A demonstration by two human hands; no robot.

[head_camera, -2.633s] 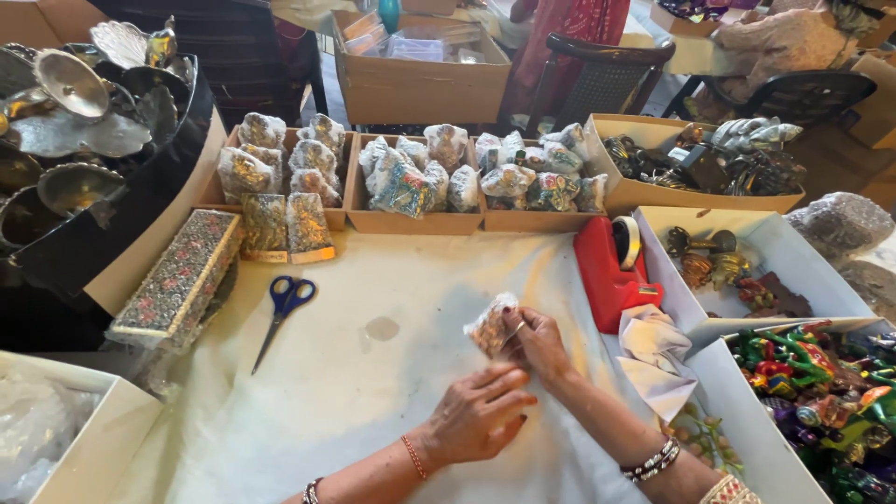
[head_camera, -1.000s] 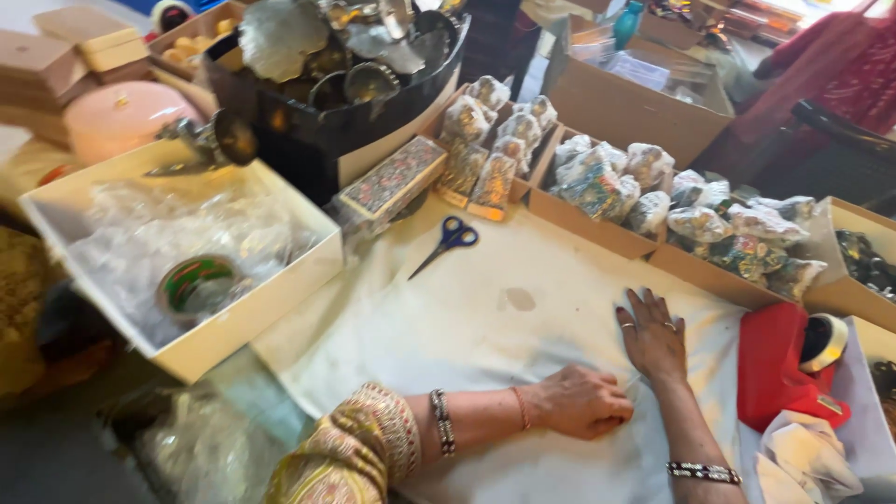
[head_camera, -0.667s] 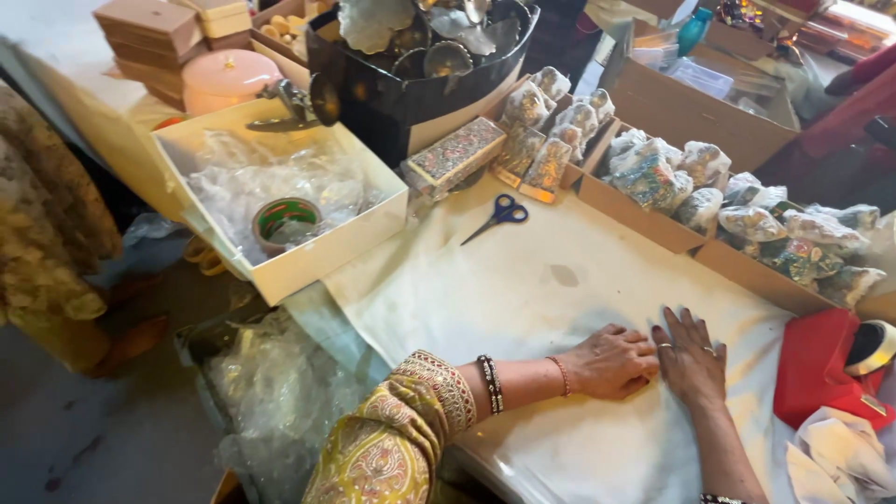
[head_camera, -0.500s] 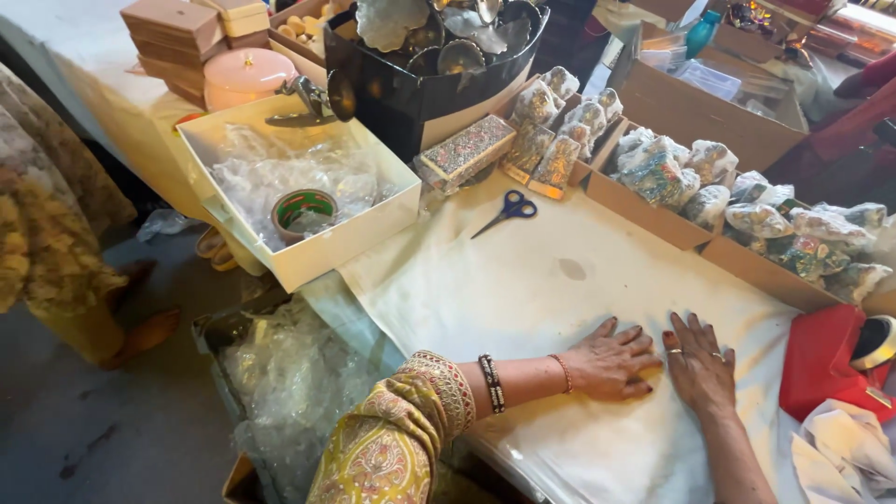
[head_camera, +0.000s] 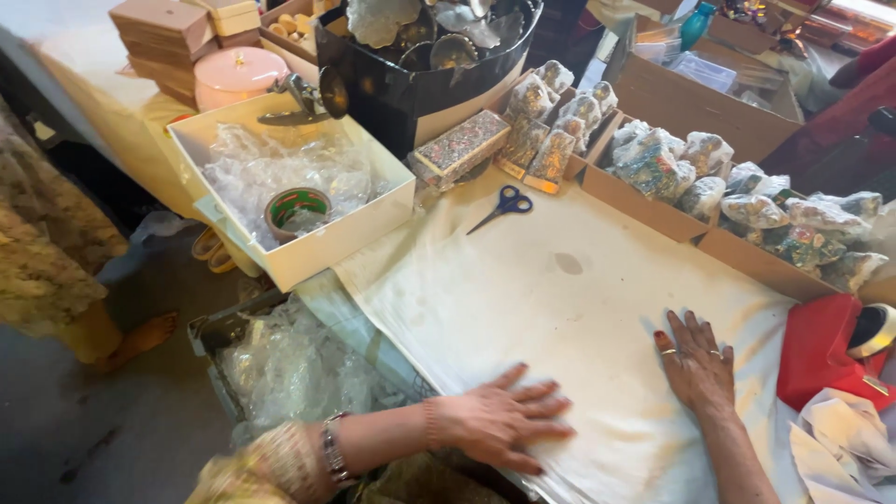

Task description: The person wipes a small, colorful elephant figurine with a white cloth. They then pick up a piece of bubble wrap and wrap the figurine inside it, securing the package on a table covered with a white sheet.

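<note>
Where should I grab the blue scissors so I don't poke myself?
Probably by the blue handle loops of the scissors. They lie flat on the white cloth, closed, loops toward the boxes and the point aimed down-left. Come from above at the far, box side and slip your fingers into the loops, keeping away from the blades.

Left hand flat, palm down, fingers spread, pointing right; forearm reaching in from lower left, bangles at wrist. Right hand flat, palm down, fingers spread, pointing up-left, rings on. Hands apart, both empty.
</note>
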